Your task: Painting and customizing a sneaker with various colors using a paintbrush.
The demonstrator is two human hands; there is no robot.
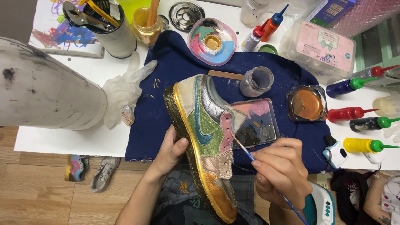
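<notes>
The left hand (pixel 168 152) clasps the gold sole of the painted sneaker (pixel 206 137), held above the desk's (pixel 62 137) near edge. The right hand (pixel 281 166) pinches a thin brush (pixel 243 148), its tip seemingly touching the pink lace panel. A pink-lidded rectangular box (pixel 318 50) sits toward the far right corner.

Head camera looks steeply down, close over table (pixel 62 141).
</notes>
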